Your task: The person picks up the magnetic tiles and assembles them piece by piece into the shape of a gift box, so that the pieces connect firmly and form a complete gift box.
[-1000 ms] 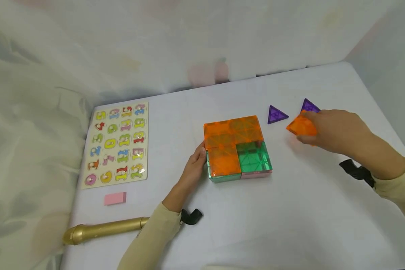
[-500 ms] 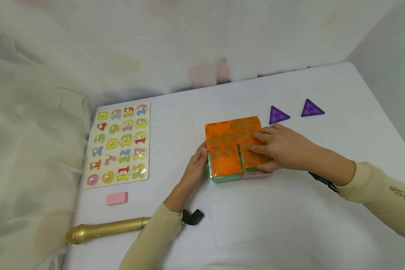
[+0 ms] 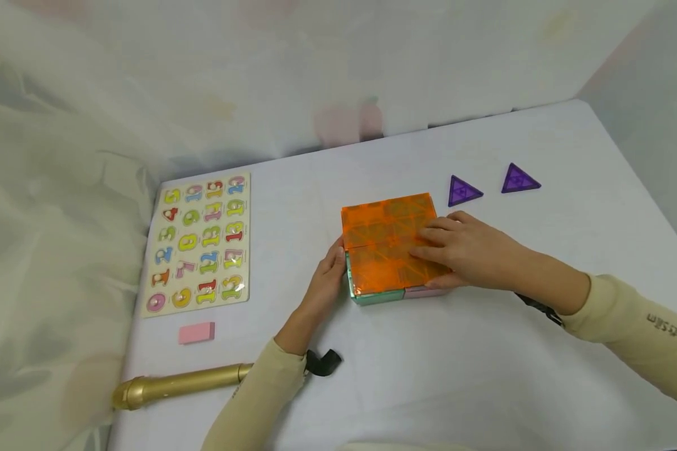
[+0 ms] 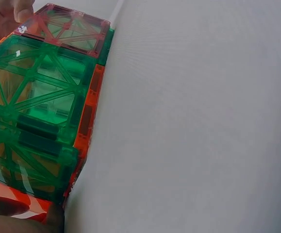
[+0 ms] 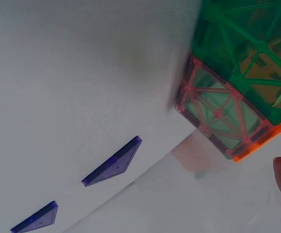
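A low box of translucent magnetic tiles (image 3: 372, 275) sits mid-table, orange on top with green and pink sides. My left hand (image 3: 328, 275) rests against the left side of the box; part of its fingers is hidden there. At the near right corner, my right hand (image 3: 468, 254) holds an orange magnetic tile (image 3: 409, 266), fingers on top and thumb at the edge. In the left wrist view, green tiles (image 4: 53, 92) and a pink tile (image 4: 72, 29) form the side. The right wrist view shows a pink tile (image 5: 223, 111) beside green.
Two purple triangle tiles (image 3: 464, 190) lie behind and to the right of the box. On the left are a number puzzle board (image 3: 197, 244), a pink block (image 3: 196, 332) and a gold microphone (image 3: 186, 383). A patterned curtain (image 3: 259, 75) hangs behind the table.
My right hand has brought the orange tile left from near the purple triangles onto the box's green corner, and the gap between the orange tiles has closed. The left hand stays put.
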The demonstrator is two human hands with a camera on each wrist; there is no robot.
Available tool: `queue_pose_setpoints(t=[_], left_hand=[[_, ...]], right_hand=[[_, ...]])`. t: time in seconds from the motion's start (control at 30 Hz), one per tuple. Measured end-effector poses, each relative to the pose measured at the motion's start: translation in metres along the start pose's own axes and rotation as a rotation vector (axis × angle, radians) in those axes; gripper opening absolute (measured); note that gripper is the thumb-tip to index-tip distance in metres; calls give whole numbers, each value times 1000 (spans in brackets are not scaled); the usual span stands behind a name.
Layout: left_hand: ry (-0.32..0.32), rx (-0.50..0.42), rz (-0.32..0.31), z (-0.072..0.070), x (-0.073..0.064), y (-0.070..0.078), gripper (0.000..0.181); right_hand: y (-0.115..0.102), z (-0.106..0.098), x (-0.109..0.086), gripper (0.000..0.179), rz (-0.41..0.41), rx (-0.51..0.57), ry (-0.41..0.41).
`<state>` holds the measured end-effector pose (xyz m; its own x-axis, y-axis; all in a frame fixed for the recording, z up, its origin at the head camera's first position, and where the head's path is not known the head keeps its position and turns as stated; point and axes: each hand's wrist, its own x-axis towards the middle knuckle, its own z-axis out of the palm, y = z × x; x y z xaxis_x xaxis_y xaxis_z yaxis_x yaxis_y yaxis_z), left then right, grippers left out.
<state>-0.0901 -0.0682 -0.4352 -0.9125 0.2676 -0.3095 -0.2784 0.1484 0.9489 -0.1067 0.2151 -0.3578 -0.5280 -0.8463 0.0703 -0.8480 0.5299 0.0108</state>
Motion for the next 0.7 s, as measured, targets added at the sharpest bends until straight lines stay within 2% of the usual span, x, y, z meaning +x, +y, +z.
queue_pose_setpoints(t=[0.1, 0.17, 0.3, 0.4, 0.47, 0.57, 0.7], left_hand=[[-4, -8, -2, 2, -5, 8, 50], [-7, -15, 3, 3, -7, 10, 50], [0, -9, 11, 3, -8, 10, 50], [4, 2, -2, 3, -9, 9, 50], [0, 3, -7, 3, -10, 8, 50], [0, 6, -4, 2, -7, 3, 50], [15, 1, 8, 0, 2, -10, 50]], right_hand=[[7, 2, -2, 57, 73, 98, -45], [21, 4, -3, 54, 156, 189, -64], [66, 13, -5, 48, 396, 275, -80], [98, 24, -8, 55, 580, 288, -157], [112, 34, -10, 65, 658, 315, -215], [125, 46, -8, 77, 707, 371, -262], [134, 56, -1, 81, 698, 386, -283]])
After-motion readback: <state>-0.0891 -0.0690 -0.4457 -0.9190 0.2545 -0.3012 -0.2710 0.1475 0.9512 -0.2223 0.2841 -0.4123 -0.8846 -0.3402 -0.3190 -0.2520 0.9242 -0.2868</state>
